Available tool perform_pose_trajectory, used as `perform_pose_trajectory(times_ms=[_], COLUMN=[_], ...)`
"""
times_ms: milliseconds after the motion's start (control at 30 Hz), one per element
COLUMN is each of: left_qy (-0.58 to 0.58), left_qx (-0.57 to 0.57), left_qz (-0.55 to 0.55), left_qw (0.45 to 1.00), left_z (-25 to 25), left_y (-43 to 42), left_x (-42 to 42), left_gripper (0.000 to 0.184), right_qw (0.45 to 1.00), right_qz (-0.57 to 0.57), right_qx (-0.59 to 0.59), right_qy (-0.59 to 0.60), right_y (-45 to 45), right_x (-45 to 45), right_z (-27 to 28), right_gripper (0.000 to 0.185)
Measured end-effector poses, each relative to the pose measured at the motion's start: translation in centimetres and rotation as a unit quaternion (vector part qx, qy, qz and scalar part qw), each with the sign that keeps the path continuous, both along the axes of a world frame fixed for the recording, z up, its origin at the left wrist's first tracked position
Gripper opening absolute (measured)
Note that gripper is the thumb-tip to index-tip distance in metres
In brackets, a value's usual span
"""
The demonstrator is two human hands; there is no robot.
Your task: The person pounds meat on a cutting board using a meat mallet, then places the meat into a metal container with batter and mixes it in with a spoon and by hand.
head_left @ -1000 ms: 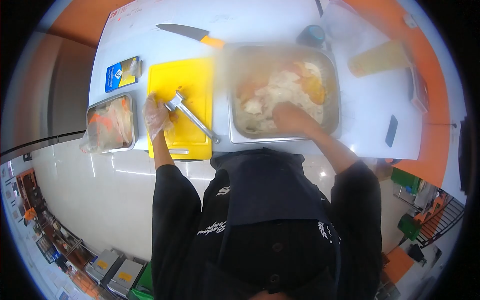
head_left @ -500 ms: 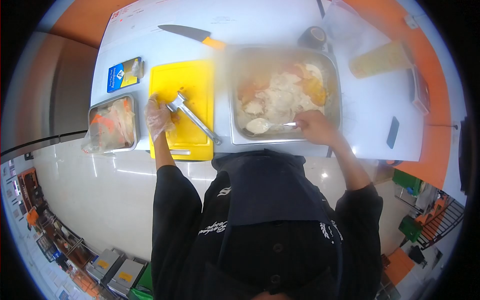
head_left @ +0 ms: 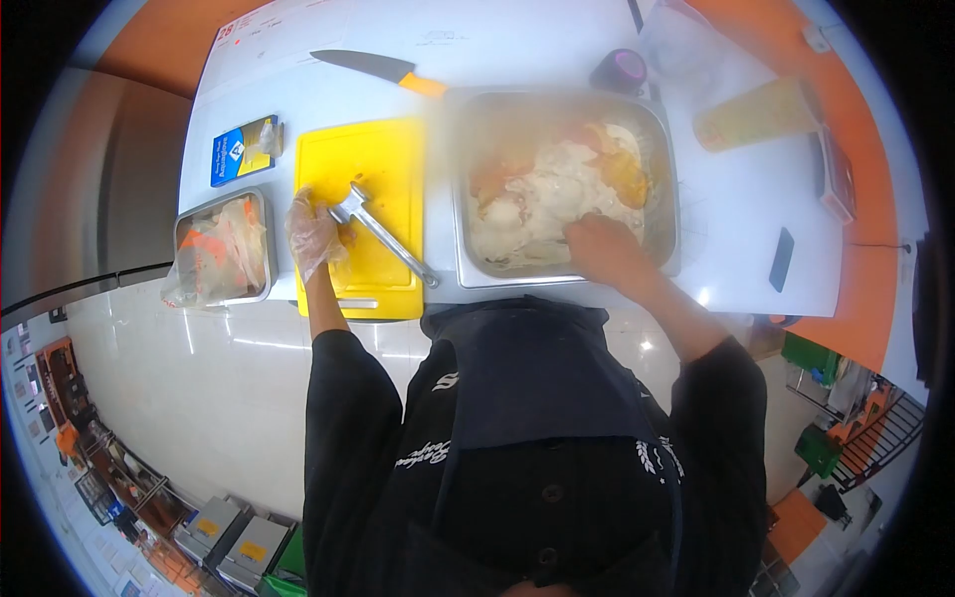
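Items around a white bench [head_left: 497, 50], seen from above.
At the far side lies a knife [head_left: 363, 64], its blade pointing left, its handle yellow. At left, a blue-and-yellow box [head_left: 232, 154] rests beyond a small metal tray [head_left: 268, 229]; a crumpled plastic bag [head_left: 211, 254] overhangs the tray's near edge. At right are a blurred yellowish container [head_left: 754, 114] and a thin dark slab [head_left: 782, 260].

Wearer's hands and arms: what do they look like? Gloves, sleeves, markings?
Left hand: loose, clear, wrinkled plastic glove, flaring at the wrist. Right hand: no glove visible. Both arms: wide black sleeves, ending partway along the arm, so the wrists and part of the forearms are uncovered. No marking readable on the sleeves.
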State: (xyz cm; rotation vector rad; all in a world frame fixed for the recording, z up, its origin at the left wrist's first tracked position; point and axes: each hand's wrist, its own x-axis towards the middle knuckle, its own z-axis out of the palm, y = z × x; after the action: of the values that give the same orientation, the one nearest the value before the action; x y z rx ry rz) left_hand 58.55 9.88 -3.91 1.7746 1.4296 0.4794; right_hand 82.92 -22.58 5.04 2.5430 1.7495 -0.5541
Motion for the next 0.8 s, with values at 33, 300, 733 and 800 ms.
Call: perform_pose_trajectory(times_ms=[33, 300, 733, 800], left_qy=[0.025, -0.018, -0.022, -0.033], left_qx=[0.132, -0.029, -0.035, -0.050], left_qz=[-0.041, 0.025, 0.012, 0.017], left_qw=[0.990, 0.999, 0.999, 0.998], left_z=[-2.2, 2.6, 1.6, 1.5], left_y=[1.2, -1.4, -0.9, -0.7], left_x=[-0.9, 0.9, 0.6, 0.5], left_gripper=[0.037, 0.035, 0.035, 0.035], right_qw=[1.000, 0.983, 0.985, 0.982], right_qz=[-0.008, -0.029, -0.113, -0.123], right_qx=[0.006, -0.016, 0.127, 0.146], right_qy=[0.005, 0.182, 0.038, 0.000], right_y=[0.1, -1.8, -1.0, -0.1], right_x=[0.3, 3.5, 3.2, 2.8], right_z=[-0.7, -0.7, -0.2, 0.2], right_gripper=[0.015, 0.020, 0.018, 0.018])
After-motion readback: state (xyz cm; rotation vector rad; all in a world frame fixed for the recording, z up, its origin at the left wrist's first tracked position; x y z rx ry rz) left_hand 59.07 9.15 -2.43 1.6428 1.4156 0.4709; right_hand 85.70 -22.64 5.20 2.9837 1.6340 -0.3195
